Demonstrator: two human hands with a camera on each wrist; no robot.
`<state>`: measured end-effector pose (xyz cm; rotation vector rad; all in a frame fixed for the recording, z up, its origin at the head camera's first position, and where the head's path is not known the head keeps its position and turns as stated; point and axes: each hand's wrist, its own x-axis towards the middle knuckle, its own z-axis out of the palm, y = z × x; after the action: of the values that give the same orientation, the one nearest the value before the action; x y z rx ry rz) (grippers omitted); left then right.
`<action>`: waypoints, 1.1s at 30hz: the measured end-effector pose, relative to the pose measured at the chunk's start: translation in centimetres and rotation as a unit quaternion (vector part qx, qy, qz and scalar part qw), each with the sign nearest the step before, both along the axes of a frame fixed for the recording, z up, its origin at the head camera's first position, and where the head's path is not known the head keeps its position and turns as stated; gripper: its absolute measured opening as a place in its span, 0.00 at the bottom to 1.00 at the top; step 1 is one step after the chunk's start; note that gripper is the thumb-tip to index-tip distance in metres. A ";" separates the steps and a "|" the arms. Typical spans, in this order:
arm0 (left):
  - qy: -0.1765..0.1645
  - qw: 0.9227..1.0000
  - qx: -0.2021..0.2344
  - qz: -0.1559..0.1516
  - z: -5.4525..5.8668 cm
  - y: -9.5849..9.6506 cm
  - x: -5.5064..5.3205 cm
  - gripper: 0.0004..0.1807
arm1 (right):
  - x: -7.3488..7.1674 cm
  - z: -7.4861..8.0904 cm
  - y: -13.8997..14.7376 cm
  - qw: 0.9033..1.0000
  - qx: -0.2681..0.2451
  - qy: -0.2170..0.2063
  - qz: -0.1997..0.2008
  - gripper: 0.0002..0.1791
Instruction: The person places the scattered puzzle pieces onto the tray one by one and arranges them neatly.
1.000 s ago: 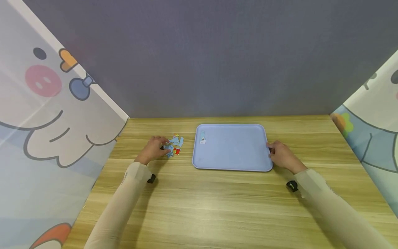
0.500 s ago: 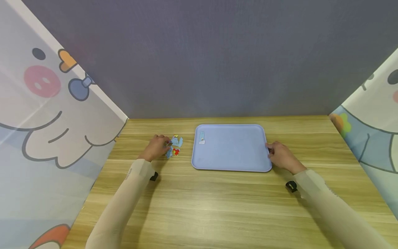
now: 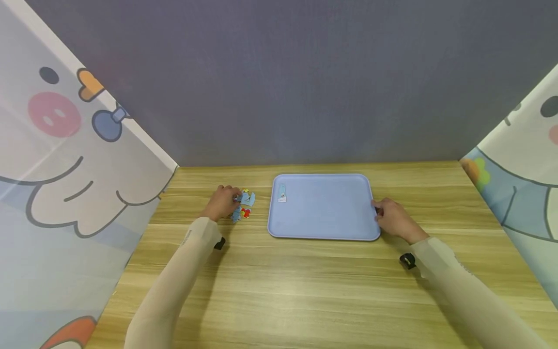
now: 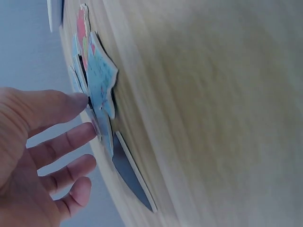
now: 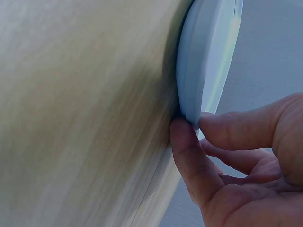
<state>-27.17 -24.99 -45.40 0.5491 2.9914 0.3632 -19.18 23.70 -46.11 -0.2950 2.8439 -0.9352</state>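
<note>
Jigsaw pieces [image 3: 248, 199], mostly light blue, lie in a loose cluster on the tabletop [image 3: 287, 291], at nine o'clock from the lavender-blue tray [image 3: 323, 208]. Nearest are two beige sleeves [image 3: 167, 276], at seven and five o'clock, each with a black wrist device [image 3: 408, 261] by its cuff. Farther on, the right hand [image 3: 394, 220] pinches the tray's rim at three o'clock between thumb and forefinger. One red-and-yellow piece [image 3: 246, 213] is on the near side of the cluster. At its nine o'clock is the left hand [image 3: 222, 202]; thumb and forefinger stand apart at the pieces, but whether they grip one, I cannot tell. Inside the tray, toward ten o'clock, lies something small, blue and white. Beyond, at twelve o'clock, stands a grey partition [image 3: 279, 87].
</note>
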 end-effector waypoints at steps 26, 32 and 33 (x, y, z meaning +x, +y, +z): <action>-0.012 0.999 0.020 0.048 -0.5 1.1 -0.7 0.18 | 0.1 0.1 -0.1 1.000 -0.003 -0.001 -0.012 0.26; -0.019 0.998 0.039 -0.035 -0.5 0.2 -1.0 0.21 | 0.1 0.2 -0.2 1.000 -0.004 -0.003 -0.013 0.25; -0.024 0.998 0.041 -0.052 -0.5 0.0 -1.1 0.21 | 0.1 0.2 -0.2 1.000 -0.003 -0.002 -0.012 0.25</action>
<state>-28.23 -24.96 -45.89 0.6896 2.8985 0.4846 -19.07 23.47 -45.89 -0.2587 2.8473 -0.9491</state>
